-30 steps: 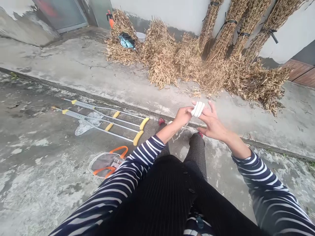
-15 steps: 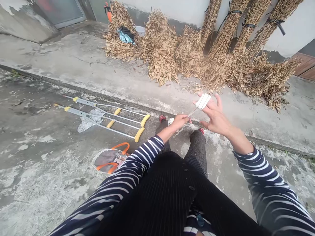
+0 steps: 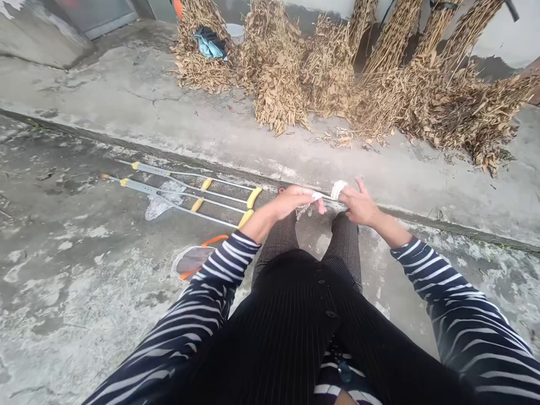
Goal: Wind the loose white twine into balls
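Observation:
A white cord is wound into a narrow bundle point(image 3: 338, 190) around the fingers of my right hand point(image 3: 360, 205), whose fingers are spread. A taut strand of the cord point(image 3: 320, 196) runs left from the bundle to my left hand point(image 3: 295, 199), which is closed around it. Both hands are held just above my knees, in dark ribbed trousers point(image 3: 346, 242). Any cord below my left hand is partly hidden by my fingers.
A pair of metal crutches with yellow grips point(image 3: 185, 194) lies on the concrete to the left, beside a clear plastic sheet point(image 3: 162, 203) and an orange-handled clear bag point(image 3: 192, 261). Bundled dried plants point(image 3: 295, 73) line the wall ahead, beyond a low concrete step point(image 3: 211, 164).
My hands have dropped lower and closer together. The cord bundle now sits lower on my right fingers, and my view has tilted, shifting the crutches and plants upward.

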Demonstrator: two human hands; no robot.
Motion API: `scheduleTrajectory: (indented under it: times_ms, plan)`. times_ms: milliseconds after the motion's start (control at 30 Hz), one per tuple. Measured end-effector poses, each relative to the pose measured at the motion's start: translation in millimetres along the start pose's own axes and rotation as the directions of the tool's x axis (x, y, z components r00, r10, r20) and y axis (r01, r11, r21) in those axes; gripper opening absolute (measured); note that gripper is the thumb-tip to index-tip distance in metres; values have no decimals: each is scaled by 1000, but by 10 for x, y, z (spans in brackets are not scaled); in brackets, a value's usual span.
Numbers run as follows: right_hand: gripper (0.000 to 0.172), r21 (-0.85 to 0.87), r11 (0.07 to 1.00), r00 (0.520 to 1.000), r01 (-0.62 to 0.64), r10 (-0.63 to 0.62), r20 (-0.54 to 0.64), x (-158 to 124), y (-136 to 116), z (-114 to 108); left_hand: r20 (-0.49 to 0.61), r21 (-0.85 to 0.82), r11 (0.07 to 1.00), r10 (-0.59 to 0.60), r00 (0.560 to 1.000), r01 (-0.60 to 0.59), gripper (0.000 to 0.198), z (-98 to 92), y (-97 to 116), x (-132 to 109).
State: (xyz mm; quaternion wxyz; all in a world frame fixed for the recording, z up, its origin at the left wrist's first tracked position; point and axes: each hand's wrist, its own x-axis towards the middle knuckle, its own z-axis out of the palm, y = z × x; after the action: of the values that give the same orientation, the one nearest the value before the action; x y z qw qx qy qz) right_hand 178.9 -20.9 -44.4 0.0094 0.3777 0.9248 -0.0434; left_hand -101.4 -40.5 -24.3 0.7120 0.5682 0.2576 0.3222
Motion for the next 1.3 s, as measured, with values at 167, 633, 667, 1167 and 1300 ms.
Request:
scheduleTrajectory:
  times_ms: [167,633,667,1167,1300]
  plan:
    - [78,255,964,989,77,-106,99,-110,-411,65,-87,-129,989,-87,992,76,22,-265,-7,459]
    - [75,871,487,998,64,-27,-58,-234,-627,-181,-314,315,937,-44,948,148,18,-222,-704,527]
    - [75,866,496,998,56,-8,-60,-240,-615,-198,-295,263,959,-22,955,103,27,-167,-704,468]
    - [73,820,571,994,44,55,-91,-355,-969,-373,-314,38,982,189,930,-186,29,314,-706,386]
    - [75,835,547,992,51,72,-108,-325,-995,-386,-298,-3,993,109,948,-115,33,341,-658,336]
